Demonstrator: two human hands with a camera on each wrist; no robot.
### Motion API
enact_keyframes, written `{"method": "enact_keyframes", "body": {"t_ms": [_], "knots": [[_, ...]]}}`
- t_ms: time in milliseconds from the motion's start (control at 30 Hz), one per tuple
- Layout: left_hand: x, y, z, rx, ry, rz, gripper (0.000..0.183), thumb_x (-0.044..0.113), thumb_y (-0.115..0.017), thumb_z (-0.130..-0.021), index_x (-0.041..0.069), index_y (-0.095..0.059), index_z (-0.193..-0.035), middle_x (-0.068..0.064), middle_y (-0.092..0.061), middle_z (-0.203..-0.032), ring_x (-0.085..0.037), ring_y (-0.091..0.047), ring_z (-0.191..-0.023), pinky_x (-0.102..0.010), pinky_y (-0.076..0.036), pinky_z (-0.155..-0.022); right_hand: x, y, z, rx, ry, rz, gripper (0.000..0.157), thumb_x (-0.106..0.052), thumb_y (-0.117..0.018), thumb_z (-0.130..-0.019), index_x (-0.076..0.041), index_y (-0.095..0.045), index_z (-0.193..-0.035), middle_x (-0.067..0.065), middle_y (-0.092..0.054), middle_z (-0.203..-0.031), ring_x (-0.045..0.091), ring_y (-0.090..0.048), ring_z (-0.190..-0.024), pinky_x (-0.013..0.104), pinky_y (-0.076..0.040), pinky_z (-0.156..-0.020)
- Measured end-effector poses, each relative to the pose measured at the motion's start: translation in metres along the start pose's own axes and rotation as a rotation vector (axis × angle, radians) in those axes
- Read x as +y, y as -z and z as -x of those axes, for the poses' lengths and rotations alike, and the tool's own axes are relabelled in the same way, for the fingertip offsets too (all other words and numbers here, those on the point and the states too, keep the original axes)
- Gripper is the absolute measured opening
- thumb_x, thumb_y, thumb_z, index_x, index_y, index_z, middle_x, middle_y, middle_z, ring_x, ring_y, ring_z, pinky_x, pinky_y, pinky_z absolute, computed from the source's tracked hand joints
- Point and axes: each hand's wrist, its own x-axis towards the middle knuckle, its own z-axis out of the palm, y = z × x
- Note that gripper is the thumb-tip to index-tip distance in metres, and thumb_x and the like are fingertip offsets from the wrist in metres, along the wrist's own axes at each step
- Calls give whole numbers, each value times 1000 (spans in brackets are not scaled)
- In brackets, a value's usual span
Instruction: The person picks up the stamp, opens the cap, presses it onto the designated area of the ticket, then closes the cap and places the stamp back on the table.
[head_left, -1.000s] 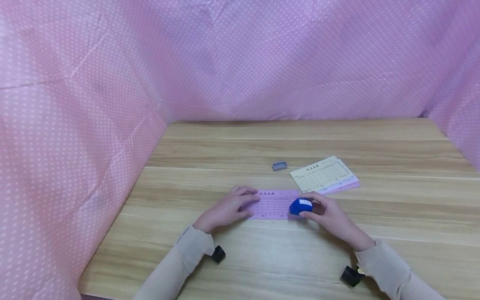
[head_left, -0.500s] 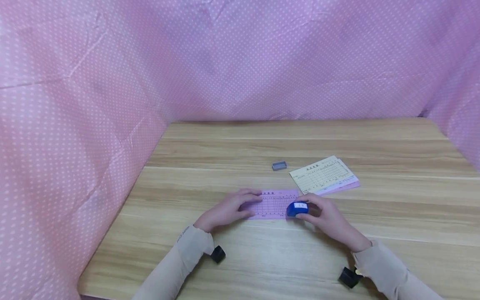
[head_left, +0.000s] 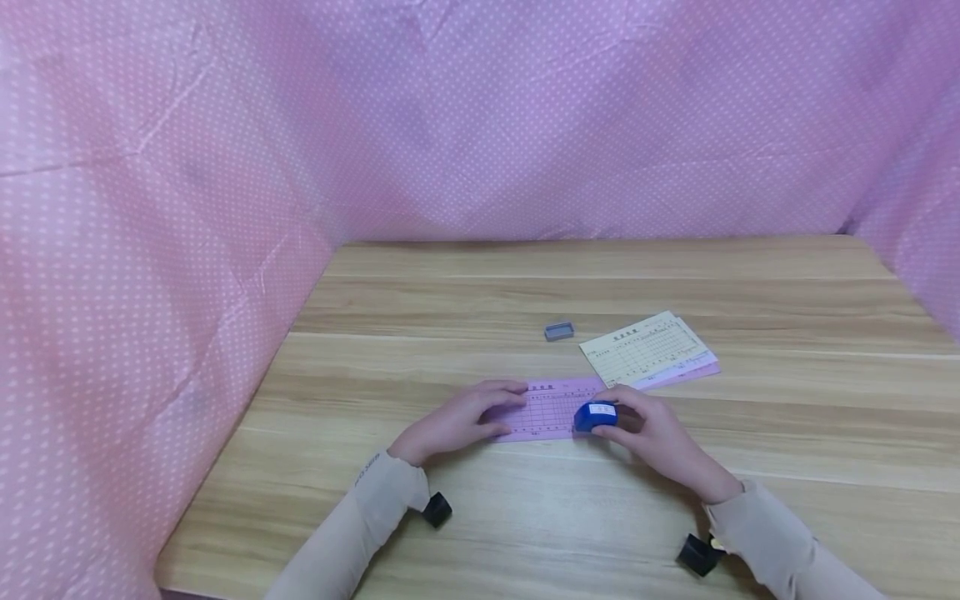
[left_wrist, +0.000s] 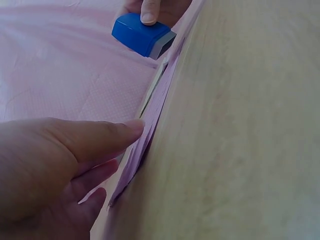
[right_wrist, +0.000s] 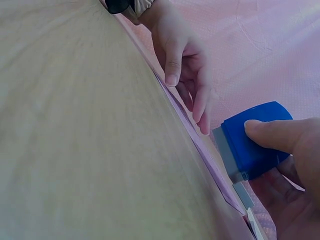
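Note:
A pink printed form slip lies on the wooden table. My left hand rests on its left part with fingers extended; in the left wrist view the thumb is right at the slip's edge. Between thumb and fingers my right hand pinches a blue self-inking stamp with a white label on top. The stamp is held over the slip's right end. In the right wrist view, the stamp's grey base faces the paper, close over it. The stamp hides part of the slip.
Behind the right hand lies a small stack of printed slips, cream on top with pink below. A small grey rectangular cap sits farther back, left of the stack. A pink dotted curtain hangs round the table.
My right hand has moved slightly left with the stamp and tilted it. Most recently the pink slip has shifted a little to the right under my left hand, turning slightly.

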Motion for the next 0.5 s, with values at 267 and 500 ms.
{"method": "enact_keyframes", "body": {"t_ms": [267,500], "knots": [[-2,0,0,-3,8,16,41,18,-61,-95,11,-56,-135,1,-43,-152,-20,-36,-143,-39,-31,-118,1,0,0,5,25,39,34,-7,-75,-82,-13,-67,-115,4,-69,-108,-2,-63,-98,22,-56,-86],[-3,1,1,-8,-8,16,39,16,-62,-94,9,-58,-132,0,-44,-151,-21,-38,-142,-39,-32,-117,0,4,0,14,15,86,36,-3,-75,-80,-15,-67,-113,0,-68,-111,0,-63,-100,17,-53,-86]]}}
